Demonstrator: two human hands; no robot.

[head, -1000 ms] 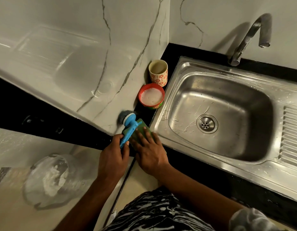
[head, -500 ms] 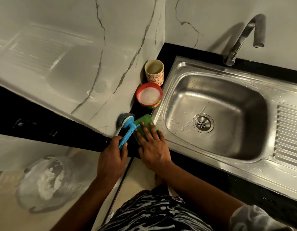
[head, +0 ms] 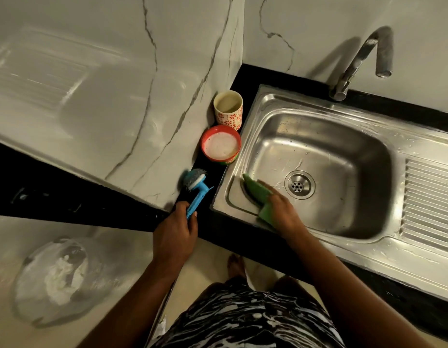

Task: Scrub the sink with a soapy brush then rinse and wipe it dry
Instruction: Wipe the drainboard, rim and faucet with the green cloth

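The sink point(head: 318, 177) lies set into the black counter point(head: 218, 177), its basin streaked with wet marks. The change is the green sponge point(head: 258, 194): a moment ago it lay on the counter's near-left strip under the right hand point(head: 280, 209); now that hand presses it flat against the basin's left wall, fingers spread over it. The left hand point(head: 176, 229) is closed round the blue brush point(head: 196, 190), whose head rests on the counter near the soap bowl point(head: 221, 145) and cup point(head: 228, 109). Judging by this, brush scrubbing has given way to sponging; rinsing under the tap point(head: 361, 59) remains.
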